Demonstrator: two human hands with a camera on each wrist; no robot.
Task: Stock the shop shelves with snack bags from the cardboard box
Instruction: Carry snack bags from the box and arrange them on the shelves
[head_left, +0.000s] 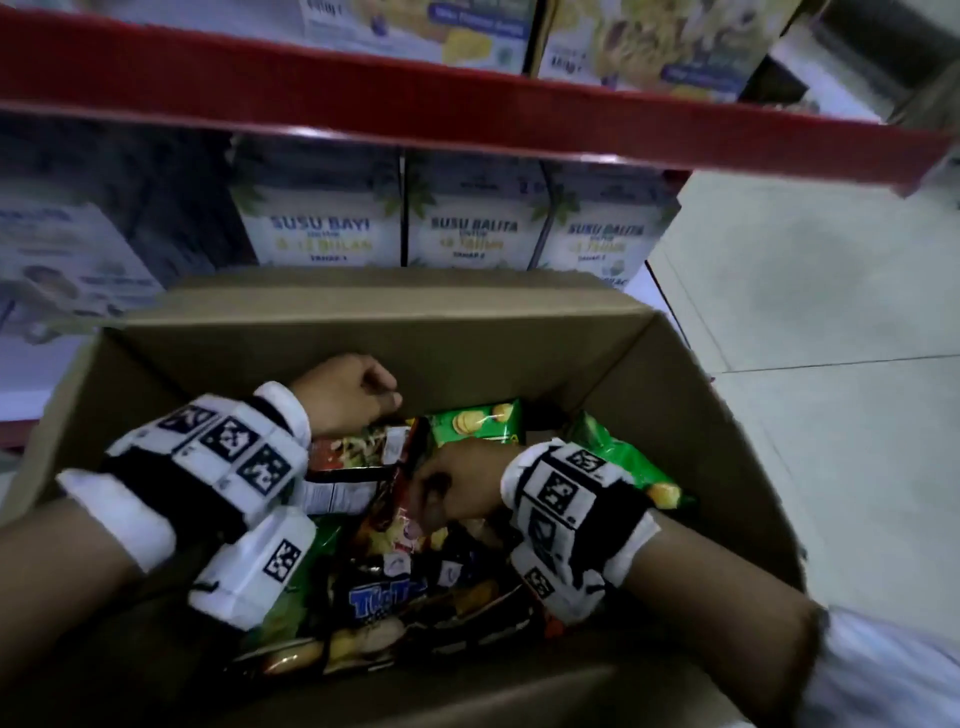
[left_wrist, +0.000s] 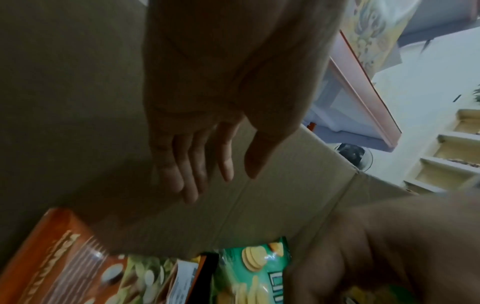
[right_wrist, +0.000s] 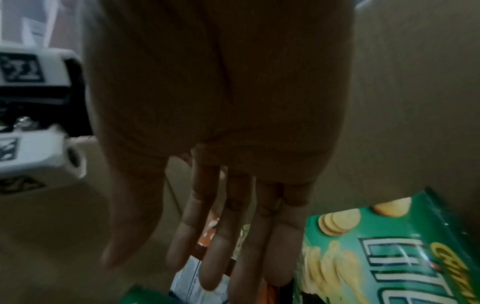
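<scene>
Head view: both hands down inside the open cardboard box (head_left: 701, 415), among a heap of snack bags (head_left: 395, 582). Left hand (head_left: 345, 392) at the far side of the heap, over a red-orange bag (head_left: 358, 447) — from above looks loosely curled. Left wrist view: fingers (left_wrist: 192, 168) straight and slightly spread, thumb apart, nothing between them; box wall behind, red-orange bag (left_wrist: 59, 257) and a green chip bag (left_wrist: 249, 273) below. Right hand (head_left: 457, 486) nearer the middle, above a dark bag, beside the green chip bag (head_left: 478, 421). Right wrist view: fingers (right_wrist: 259, 236) straight and pointing down, hanging open, gripping nothing; green chip bag (right_wrist: 376, 257) just beside, a white label showing between the fingertips — touching or not, cannot tell. Beyond the box, red-edged shelves (head_left: 467, 119) with milk cartons (head_left: 317, 228) in a row. All snack bags in the box, none in hand.
</scene>
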